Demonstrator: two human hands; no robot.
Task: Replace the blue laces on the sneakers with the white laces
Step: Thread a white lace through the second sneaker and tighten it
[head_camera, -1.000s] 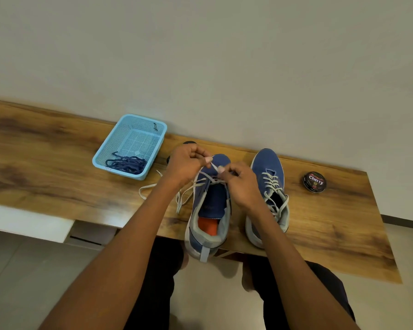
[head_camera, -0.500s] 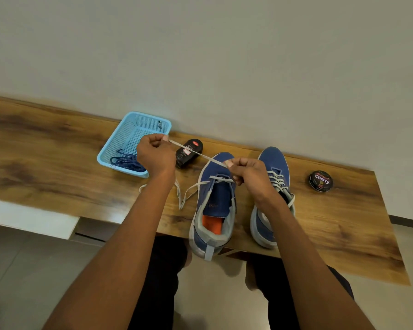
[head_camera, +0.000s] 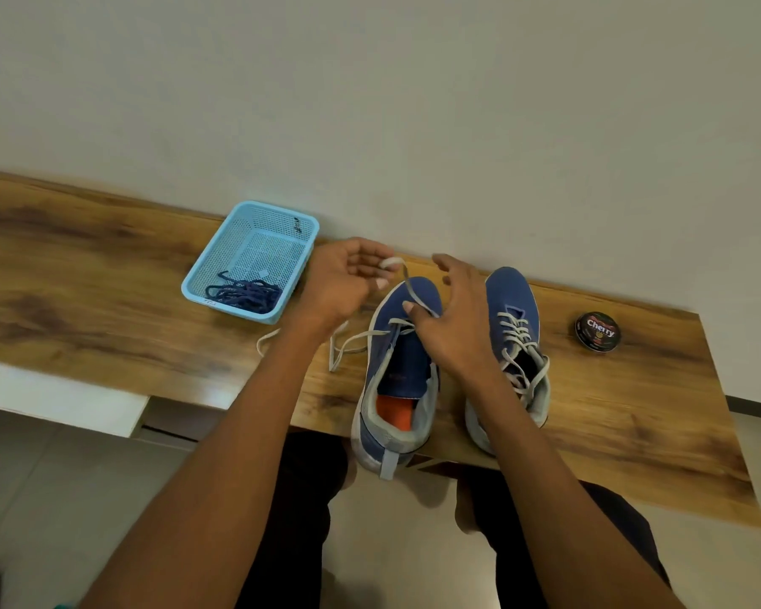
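Two blue sneakers stand on the wooden table (head_camera: pixel 106 274), toes toward the wall. The right sneaker (head_camera: pixel 517 296) carries white laces through its eyelets. On the left sneaker (head_camera: pixel 403 367) a white lace (head_camera: pixel 409 292) runs only through the lowest eyelets, and its other end trails on the table to the left. My left hand (head_camera: pixel 343 281) hovers over the sneaker's toe with curled fingers and holds the lace end. My right hand (head_camera: pixel 453 327) is over the tongue, fingers spread, with its thumb beside the lace. Dark blue laces (head_camera: pixel 247 294) lie in a light blue basket (head_camera: pixel 282 222).
The basket sits to the left of the sneakers near the wall. A round black Cherry polish tin (head_camera: pixel 598 332) stands to the right of the right sneaker. The table's front edge runs just under the sneakers' heels, above my knees.
My left hand, which had drawn the lace out taut to the left, has come back toward the toe, so the lace hangs slacker. My right hand's fingers have spread open.
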